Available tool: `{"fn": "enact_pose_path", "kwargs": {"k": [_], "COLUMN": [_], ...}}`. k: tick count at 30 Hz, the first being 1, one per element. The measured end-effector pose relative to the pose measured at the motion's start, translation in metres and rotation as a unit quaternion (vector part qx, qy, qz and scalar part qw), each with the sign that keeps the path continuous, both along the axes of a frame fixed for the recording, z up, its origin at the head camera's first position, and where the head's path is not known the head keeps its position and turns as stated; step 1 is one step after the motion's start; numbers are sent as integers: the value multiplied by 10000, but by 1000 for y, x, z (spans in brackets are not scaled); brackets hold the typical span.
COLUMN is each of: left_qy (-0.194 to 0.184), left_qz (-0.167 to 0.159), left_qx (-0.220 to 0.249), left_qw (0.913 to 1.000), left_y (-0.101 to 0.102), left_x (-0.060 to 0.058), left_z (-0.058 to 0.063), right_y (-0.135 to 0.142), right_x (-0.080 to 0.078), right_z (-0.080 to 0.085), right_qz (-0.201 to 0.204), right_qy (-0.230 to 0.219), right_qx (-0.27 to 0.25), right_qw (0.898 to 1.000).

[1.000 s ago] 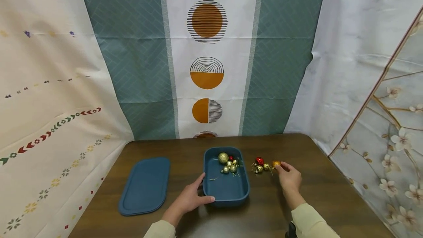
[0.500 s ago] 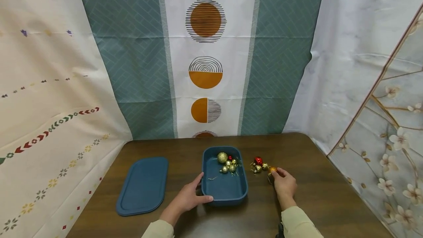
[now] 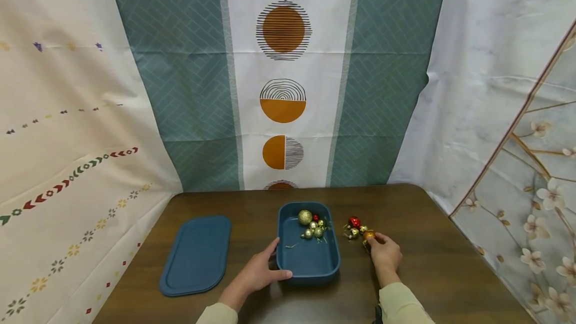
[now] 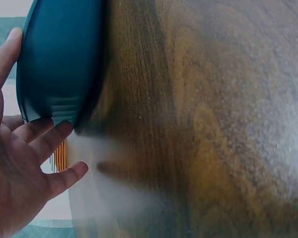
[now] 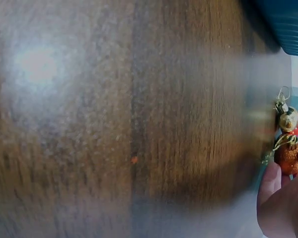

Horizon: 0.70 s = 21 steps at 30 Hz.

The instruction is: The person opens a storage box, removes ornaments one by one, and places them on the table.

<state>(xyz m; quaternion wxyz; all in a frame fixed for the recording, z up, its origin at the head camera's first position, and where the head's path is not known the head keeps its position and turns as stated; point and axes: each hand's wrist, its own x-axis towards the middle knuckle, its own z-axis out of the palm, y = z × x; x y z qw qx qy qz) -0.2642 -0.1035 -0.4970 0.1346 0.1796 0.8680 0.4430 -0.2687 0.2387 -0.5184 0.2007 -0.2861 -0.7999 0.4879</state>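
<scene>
My right hand point(image 3: 386, 255) pinches an orange glittery Christmas bauble point(image 5: 289, 157) between thumb and fingers, low at the table to the right of the box. Just past it lie a shiny red bauble point(image 3: 354, 222) and a few small gold baubles point(image 3: 354, 232); one gold bauble point(image 5: 288, 120) shows its hanging string in the right wrist view. With spread, fairly straight fingers, my left hand point(image 3: 257, 272) rests against the left side of the blue box point(image 3: 310, 278), its thumb at the near left corner. Inside the box sit a large gold glitter bauble point(image 3: 305, 217), several smaller gold ones and a little red one.
A flat blue lid point(image 3: 196, 255) lies on the brown wooden table point(image 3: 450, 269) to the left of the box. Patterned cloths point(image 3: 288, 74) hang behind the table and along both sides.
My right hand has drawn the orange bauble a little left and toward me, nearer the box. My left hand and the box stay in place.
</scene>
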Motion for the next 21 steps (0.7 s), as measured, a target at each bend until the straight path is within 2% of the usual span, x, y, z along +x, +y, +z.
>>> {"fn": "enact_pose_path", "kwargs": {"k": [10, 21], "left_qy": [-23, -40], "left_qz": [13, 60], "left_qx": [43, 15], "left_qw": [10000, 10000], "left_y": [2, 1], "left_x": [3, -1], "left_z": [-3, -2], "right_y": [-4, -5], "right_x": [1, 1], "right_z": [-2, 0], "right_qz": [35, 47], "right_qy": [-46, 47], "right_qx": [120, 118], "right_qw": [9999, 9999]}}
